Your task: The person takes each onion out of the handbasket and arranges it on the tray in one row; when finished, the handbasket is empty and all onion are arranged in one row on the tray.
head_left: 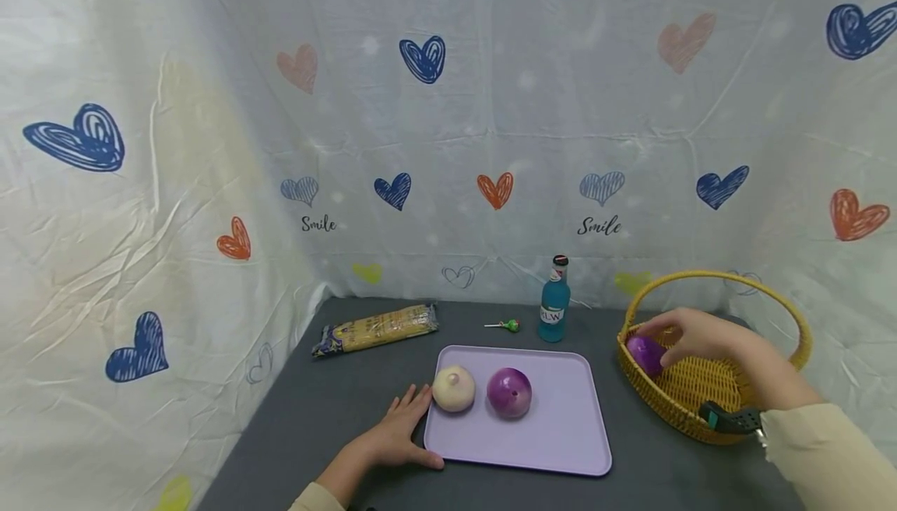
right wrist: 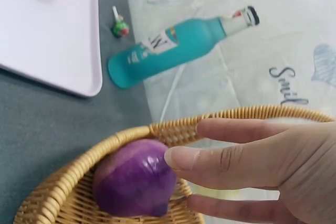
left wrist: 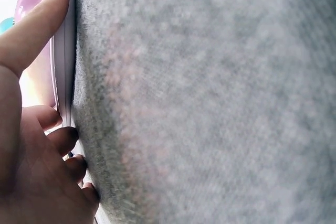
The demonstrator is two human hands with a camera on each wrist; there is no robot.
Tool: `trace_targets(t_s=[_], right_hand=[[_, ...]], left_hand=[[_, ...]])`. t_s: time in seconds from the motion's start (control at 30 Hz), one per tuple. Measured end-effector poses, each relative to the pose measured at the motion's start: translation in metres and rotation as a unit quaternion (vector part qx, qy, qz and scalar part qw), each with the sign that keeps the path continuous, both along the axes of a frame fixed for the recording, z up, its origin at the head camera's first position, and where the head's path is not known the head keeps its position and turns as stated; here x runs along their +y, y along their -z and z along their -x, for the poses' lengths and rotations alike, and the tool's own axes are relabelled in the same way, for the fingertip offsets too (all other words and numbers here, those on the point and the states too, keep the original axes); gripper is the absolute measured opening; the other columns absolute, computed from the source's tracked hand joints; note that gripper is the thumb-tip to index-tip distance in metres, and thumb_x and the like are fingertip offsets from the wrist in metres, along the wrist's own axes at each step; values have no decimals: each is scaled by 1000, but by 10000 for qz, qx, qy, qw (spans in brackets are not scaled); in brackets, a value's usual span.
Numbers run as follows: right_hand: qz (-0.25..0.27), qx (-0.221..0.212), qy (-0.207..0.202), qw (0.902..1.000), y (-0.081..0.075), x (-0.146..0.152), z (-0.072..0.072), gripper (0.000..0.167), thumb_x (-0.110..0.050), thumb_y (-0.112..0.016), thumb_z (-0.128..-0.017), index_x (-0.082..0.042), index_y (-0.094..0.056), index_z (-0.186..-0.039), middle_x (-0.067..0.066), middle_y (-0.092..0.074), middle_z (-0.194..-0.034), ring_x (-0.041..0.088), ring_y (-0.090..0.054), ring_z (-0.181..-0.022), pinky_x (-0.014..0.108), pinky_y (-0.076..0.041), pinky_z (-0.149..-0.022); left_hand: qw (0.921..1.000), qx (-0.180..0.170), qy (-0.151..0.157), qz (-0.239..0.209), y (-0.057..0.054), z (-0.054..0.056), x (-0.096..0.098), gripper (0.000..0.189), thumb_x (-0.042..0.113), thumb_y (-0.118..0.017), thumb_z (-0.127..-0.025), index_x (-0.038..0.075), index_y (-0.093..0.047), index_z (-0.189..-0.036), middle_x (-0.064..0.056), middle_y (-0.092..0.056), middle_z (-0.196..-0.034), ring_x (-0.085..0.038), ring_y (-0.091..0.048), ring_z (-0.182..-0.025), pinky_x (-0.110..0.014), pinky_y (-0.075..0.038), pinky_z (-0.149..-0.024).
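Note:
My left hand (head_left: 401,435) rests at the left edge of the lilac tray (head_left: 561,449), fingers spread; in the left wrist view its thumb (left wrist: 44,17) touches the rim. A white onion (head_left: 454,389) and a purple onion (head_left: 509,393) sit on the tray, the white one close to my left fingertips. At the right, my right hand (head_left: 704,337) reaches into the yellow wicker basket (head_left: 666,406). Inside it, against the wall, lies another purple onion (right wrist: 134,179). My right fingers are extended and parted beside it, the thumb tip overlapping its edge; whether they touch is unclear.
Behind the tray stand a blue bottle (head_left: 554,304) with a dark cap and a small lollipop (head_left: 514,325). A yellow packet of noodles (head_left: 378,329) lies at the back left. The basket's arched handle (head_left: 722,274) rises over my right hand.

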State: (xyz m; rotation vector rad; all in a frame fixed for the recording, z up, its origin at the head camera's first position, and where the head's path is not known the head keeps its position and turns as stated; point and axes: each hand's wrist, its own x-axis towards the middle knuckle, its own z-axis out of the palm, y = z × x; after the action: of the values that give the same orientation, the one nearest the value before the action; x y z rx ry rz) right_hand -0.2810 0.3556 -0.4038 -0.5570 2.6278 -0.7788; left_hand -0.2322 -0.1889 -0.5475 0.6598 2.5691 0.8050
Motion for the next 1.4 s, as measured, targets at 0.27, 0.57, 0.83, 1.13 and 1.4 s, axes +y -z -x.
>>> trace_targets(t_s=[0.27,0.57,0.83,1.13,1.4], right_hand=[[243,-317,151,9991,7,14,12,53,-8,-80,-83,-3,-65,-133,29,-59,-137,56,-50,-127,54,-55,-94],[441,-834,454,9945,22,24,30,61,8,-75,-80,-8,-63,-138,35,-47,-146,43,-63,-94,37,-56,-64],[756,-1424,611,9850,40,29,36,72,10,-72,-80,-10,-54,-146,32,-48,-146,42,-58,-120,52,-60,-83],[1188,-1592,761,9771,57,30,37,75,0,-77,-81,-8,-48,-150,32,-45,-145,41,-55,-122,52,-60,-83],[1380,-1671,738,9734,62,32,36,74,-11,-80,-84,-5,-46,-150,35,-41,-146,37,-56,-120,51,-59,-85]], left_hand=[[10000,9,-16,1,2,1,-1,118,55,-83,-77,3,-18,-161,-18,-15,-169,-41,-3,-156,-66,-5,-121],[10000,-29,-26,-36,3,0,0,118,55,-83,-77,3,-18,-161,-18,-14,-169,-42,-2,-156,-67,-4,-121],[10000,-88,-29,-24,1,0,0,118,54,-83,-77,3,-18,-161,-18,-14,-169,-42,-3,-156,-67,-4,-121],[9999,-41,-27,-97,3,0,-2,118,53,-84,-77,3,-18,-161,-19,-15,-168,-43,-3,-156,-67,-4,-120],[9999,-37,-39,-102,3,1,0,118,52,-84,-76,2,-19,-161,-19,-15,-168,-42,-3,-156,-67,-4,-121]])
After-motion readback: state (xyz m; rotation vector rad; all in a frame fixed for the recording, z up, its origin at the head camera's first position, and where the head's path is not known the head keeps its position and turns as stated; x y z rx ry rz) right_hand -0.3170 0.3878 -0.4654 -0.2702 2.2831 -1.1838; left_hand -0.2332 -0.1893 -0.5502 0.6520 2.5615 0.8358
